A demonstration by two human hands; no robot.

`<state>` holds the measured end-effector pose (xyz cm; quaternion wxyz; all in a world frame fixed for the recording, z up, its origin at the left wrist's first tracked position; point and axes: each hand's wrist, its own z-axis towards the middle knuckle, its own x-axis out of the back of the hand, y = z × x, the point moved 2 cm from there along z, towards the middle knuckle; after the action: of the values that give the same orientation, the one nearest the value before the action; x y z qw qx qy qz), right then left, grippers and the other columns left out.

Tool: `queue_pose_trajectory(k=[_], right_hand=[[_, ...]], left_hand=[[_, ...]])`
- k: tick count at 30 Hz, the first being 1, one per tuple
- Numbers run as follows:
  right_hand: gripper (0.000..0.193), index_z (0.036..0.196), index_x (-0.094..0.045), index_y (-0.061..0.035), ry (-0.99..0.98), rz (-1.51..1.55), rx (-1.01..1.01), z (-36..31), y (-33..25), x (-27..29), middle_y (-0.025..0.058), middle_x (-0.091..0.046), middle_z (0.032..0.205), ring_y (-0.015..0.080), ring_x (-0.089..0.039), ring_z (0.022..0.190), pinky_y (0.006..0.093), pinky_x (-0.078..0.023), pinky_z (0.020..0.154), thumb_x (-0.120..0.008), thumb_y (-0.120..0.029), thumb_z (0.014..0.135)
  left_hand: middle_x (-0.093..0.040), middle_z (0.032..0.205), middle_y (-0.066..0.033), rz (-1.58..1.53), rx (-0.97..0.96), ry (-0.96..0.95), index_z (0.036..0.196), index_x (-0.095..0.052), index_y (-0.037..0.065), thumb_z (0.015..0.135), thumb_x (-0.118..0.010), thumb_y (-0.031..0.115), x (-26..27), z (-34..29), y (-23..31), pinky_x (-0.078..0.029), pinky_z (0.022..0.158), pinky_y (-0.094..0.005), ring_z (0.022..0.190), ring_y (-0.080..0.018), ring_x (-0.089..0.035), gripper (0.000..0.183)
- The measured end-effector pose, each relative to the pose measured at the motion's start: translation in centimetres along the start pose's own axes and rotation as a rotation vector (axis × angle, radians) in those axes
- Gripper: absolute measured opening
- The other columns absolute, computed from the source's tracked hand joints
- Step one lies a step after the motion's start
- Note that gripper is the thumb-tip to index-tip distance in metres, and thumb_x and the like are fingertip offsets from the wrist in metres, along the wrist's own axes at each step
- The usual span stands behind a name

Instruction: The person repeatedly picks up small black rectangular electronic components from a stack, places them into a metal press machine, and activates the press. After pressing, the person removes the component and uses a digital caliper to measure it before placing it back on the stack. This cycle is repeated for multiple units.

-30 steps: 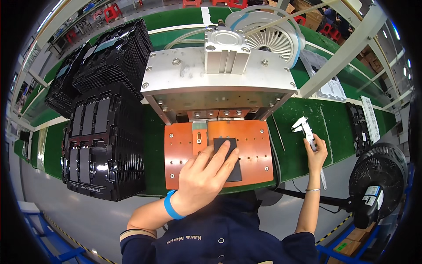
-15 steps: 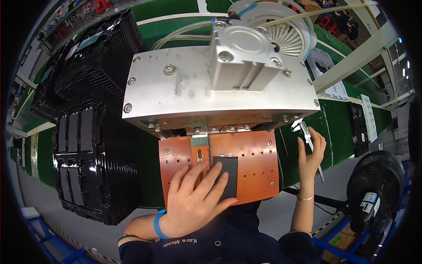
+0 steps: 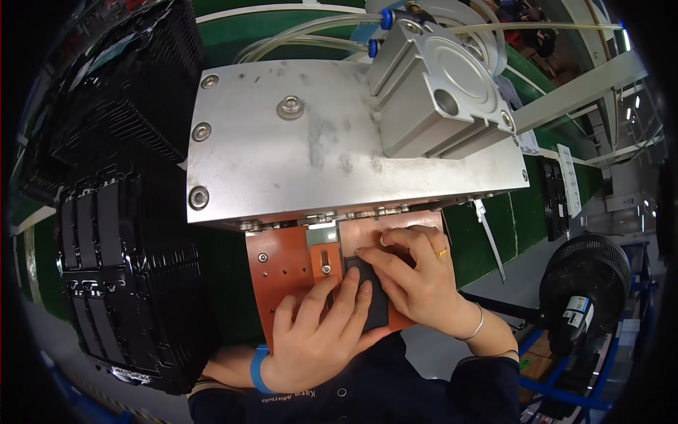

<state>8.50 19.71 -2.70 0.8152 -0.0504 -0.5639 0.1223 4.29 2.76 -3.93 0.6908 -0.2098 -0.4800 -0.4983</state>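
A flat dark grey rectangular piece point(image 3: 377, 305), like a pouch cell, lies on the orange fixture plate point(image 3: 277, 249). My left hand point(image 3: 314, 343) rests over its left side with the fingers stretched out and the fingertips on its surface. At its far edge is my right hand point(image 3: 424, 286), with bent fingers drawn together over the spot where two small metal tabs showed before. Those fingers hide the tabs and anything held between them. Left of the piece, a slotted orange block point(image 3: 325, 261) with a screw sits on the plate.
A large metal press head point(image 3: 282, 155) with a pneumatic cylinder point(image 3: 431, 99) overhangs the plate's far side. Stacked black trays point(image 3: 134, 283) stand at the left. On the green bench at the right lies a caliper point(image 3: 491, 240); a black fan point(image 3: 583, 283) stands beyond.
My right hand has left the caliper on the bench and come to the dark piece's far edge. My left hand stays on the piece. The view has shifted closer to the press.
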Motion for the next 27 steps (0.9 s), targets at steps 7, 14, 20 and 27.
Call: queue_pose_trajectory(k=[7,14,20,27], right_hand=[[0.038,0.112,-0.067,-0.0117,-0.007,0.085,0.040,0.0,0.2,-0.1,0.0076,-0.055,0.114,0.0263,-0.050,0.106,0.0364,-0.042,0.086,-0.074,-0.012,0.075],[0.031,0.105,-0.063,-0.0065,0.063,0.225,0.007,-0.2,0.7,0.1,0.0062,-0.062,0.110,0.0242,-0.056,0.103,0.0359,-0.043,0.086,-0.073,-0.009,0.075],[0.021,0.096,-0.062,-0.0058,0.046,0.143,0.051,-0.4,0.4,-0.1,0.0045,-0.067,0.106,0.0246,-0.060,0.106,0.0387,-0.044,0.093,-0.070,-0.007,0.076],[0.030,0.103,-0.065,-0.0063,0.046,0.051,-0.002,0.3,0.0,-0.1,0.0066,-0.063,0.115,0.0256,-0.058,0.110,0.0410,-0.044,0.095,-0.069,-0.007,0.073]], left_hand=[[-0.067,0.117,-0.0026,0.015,-0.001,-0.002,0.100,-0.075,0.013,0.075,-0.067,0.063,0.1,0.0,0.1,-0.037,0.081,-0.0377,0.101,-0.0222,-0.055,0.057],[-0.067,0.116,-0.0021,0.032,0.005,-0.006,0.099,-0.075,0.014,0.075,-0.066,0.064,0.1,0.0,0.1,-0.037,0.081,-0.0375,0.101,-0.0217,-0.055,0.056],[-0.067,0.116,-0.0021,0.024,0.003,-0.001,0.099,-0.075,0.014,0.075,-0.066,0.064,-0.1,0.0,0.2,-0.037,0.081,-0.0374,0.101,-0.0215,-0.055,0.056],[-0.067,0.116,-0.0027,0.020,-0.003,0.005,0.099,-0.075,0.013,0.075,-0.067,0.062,0.0,0.0,0.1,-0.038,0.081,-0.0379,0.101,-0.0219,-0.055,0.056]])
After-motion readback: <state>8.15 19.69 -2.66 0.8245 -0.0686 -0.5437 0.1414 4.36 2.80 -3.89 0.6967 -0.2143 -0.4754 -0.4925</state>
